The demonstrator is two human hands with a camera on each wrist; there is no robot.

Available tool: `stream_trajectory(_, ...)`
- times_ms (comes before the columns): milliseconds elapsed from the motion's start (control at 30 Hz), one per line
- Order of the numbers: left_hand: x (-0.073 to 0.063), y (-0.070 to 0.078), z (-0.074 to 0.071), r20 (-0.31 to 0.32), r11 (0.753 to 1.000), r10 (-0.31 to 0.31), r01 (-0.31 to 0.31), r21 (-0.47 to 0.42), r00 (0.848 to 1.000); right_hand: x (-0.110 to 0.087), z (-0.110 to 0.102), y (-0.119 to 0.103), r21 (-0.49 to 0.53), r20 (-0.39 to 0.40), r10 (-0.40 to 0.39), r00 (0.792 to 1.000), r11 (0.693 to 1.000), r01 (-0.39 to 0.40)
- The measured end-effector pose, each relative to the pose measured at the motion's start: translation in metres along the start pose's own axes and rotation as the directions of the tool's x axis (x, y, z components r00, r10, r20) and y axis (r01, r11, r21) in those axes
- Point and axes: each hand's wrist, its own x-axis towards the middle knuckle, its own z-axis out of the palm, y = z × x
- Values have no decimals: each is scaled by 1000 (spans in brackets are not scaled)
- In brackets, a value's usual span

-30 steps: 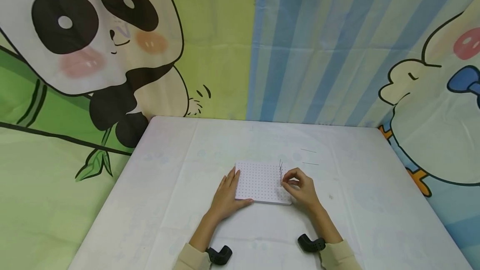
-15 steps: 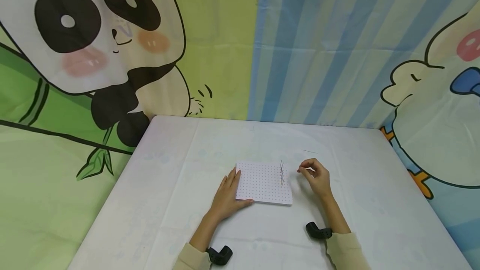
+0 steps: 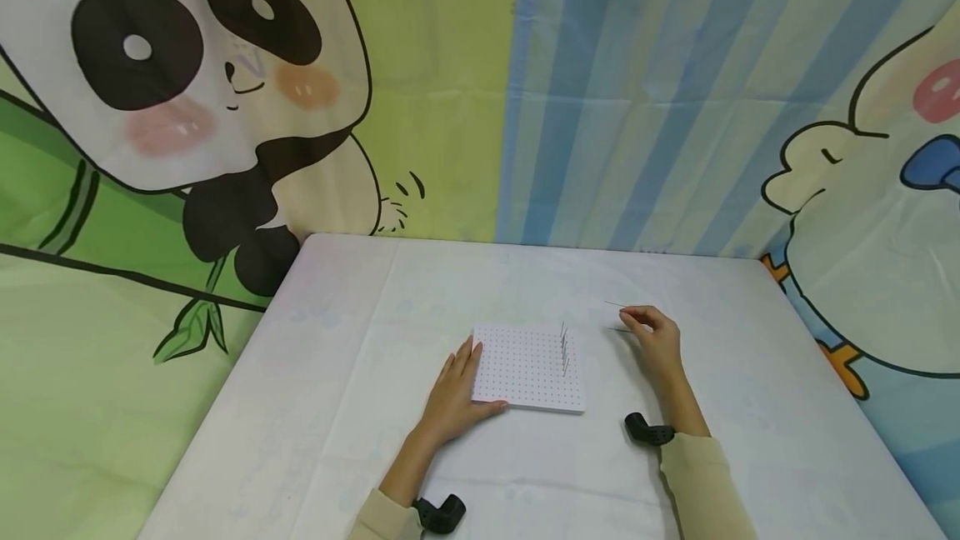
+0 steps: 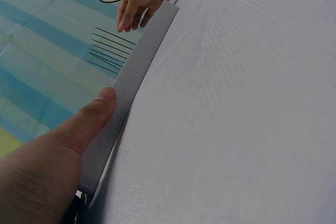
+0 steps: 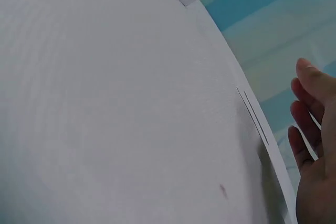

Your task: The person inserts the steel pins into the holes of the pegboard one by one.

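A white board [image 3: 517,365] with a grid of small holes lies on the table. Several thin, dark needle-like pins [image 3: 564,350] stand in a row near its right side. My left hand [image 3: 453,394] rests at the board's left edge, fingers straight along it and the thumb [image 4: 97,111] against the front edge. Over the table right of the board hovers my right hand [image 3: 658,346], thumb and fingers bent loosely, with no pin visible between them. Two loose pins [image 5: 253,116] lie on the table below it, partly covered by the hand in the head view.
The table [image 3: 375,315] has a white cloth over it. Behind it hangs a printed curtain [image 3: 435,90] with a panda and stripes. Black wrist cameras [image 3: 441,513] are strapped to both wrists.
My right hand has left the row of pins on the board and moved right and away from me, over the loose pins. The left hand stays at the board's edge.
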Motion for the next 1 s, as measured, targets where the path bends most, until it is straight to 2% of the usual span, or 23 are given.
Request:
stream_trajectory(67,-1,0,1,3,1000,3,-3,3,1000,-1,-1,6,-56,-11,12,1000,998,-13)
stream_trajectory(167,-1,1,1,2,1000,5,-5,-1,1000,-3,-1,12,-128,-4,-16,1000,992,16)
stream_trajectory(333,0,1,1,-8,1000,10,-10,-2,1000,-3,-1,16,-222,53,-77,996,971,87)
stream_trajectory(500,1,1,0,-4,1000,10,-10,7,1000,-2,-1,18,-293,104,-60,993,952,88)
stream_trajectory(733,1,0,0,25,1000,-11,11,15,1000,-2,2,21,-347,135,-60,989,932,104)
stream_trajectory(1000,1,0,0,21,1000,-21,21,3,1000,-3,1,20,-366,172,-156,973,907,210)
